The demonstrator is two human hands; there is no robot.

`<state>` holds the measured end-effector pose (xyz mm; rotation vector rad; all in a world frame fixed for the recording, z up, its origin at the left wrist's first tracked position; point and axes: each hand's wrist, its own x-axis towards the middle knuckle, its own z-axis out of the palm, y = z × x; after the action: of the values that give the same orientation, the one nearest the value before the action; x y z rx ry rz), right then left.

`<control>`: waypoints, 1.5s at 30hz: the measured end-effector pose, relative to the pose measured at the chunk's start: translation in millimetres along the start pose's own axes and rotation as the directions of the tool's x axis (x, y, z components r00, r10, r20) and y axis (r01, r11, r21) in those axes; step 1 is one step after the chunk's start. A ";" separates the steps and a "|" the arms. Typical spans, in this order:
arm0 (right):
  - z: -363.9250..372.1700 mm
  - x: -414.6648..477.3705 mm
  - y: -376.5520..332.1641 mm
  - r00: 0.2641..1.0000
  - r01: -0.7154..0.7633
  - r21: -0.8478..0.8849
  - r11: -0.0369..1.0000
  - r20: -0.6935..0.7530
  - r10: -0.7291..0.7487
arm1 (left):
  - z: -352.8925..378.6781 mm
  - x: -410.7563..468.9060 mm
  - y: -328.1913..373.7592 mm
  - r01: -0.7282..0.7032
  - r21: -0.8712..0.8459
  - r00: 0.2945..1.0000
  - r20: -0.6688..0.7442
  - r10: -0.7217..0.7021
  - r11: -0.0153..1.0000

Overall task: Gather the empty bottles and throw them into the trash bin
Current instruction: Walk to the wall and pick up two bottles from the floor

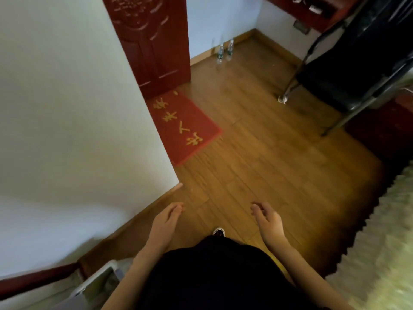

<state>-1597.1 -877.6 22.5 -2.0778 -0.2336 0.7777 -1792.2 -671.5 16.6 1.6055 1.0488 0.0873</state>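
Two clear plastic bottles stand upright on the wooden floor against the far white wall, one (220, 54) just left of the other (230, 49). They are far ahead of me. My left hand (166, 221) and my right hand (267, 219) hang low in front of my body, both holding nothing, with fingers loosely curled and apart. A white-rimmed bin (98, 281) with something light inside shows at the bottom left, beside my left arm.
A red doormat (185, 126) with gold characters lies by a dark red door (152, 41). A white wall corner (178, 182) juts out on the left. A black folding chair (348, 79) stands at the right. A dark red rug (384, 130) and a shaggy pale one (380, 242) border the floor.
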 end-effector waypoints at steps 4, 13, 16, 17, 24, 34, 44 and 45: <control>-29.0 49.3 -20.0 0.999 -0.026 0.059 0.998 -0.033 0.028 | 15.1 43.0 29.9 0.008 0.039 1.000 -0.008 -0.007 0.999; -51.3 194.6 -75.9 0.999 0.002 0.090 0.996 -0.047 0.003 | 18.2 165.9 98.2 0.078 0.083 0.997 0.005 -0.078 0.994; -55.3 257.5 -96.2 0.998 -0.004 0.088 0.996 -0.062 0.009 | 27.6 230.5 118.9 0.086 0.089 0.996 0.009 -0.087 0.992; -57.6 280.5 -105.1 0.998 -0.009 0.083 0.997 -0.067 0.014 | 31.0 256.8 128.5 0.100 0.050 0.995 0.015 -0.101 0.994; -90.3 419.4 -187.3 0.991 -0.064 0.067 0.996 -0.114 0.072 | 36.7 442.2 252.8 0.024 -0.018 0.990 0.136 -0.022 1.000; -134.4 587.3 -257.6 0.973 -0.119 0.030 0.992 -0.196 0.122 | 57.3 633.9 386.8 -0.085 0.004 0.985 0.152 0.083 0.996; -178.1 854.9 -375.6 0.998 -0.032 -0.066 0.997 -0.053 0.029 | 85.9 811.0 479.2 0.027 -0.068 0.999 -0.022 -0.028 0.997; -180.6 881.6 -394.7 1.000 0.006 -0.079 0.997 -0.023 -0.008 | 85.1 826.1 489.0 0.032 -0.090 0.998 -0.042 -0.036 0.995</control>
<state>-747.7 -383.3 22.6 -2.1585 -0.2623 0.7506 -972.2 -165.1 6.4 1.5102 1.0900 0.1450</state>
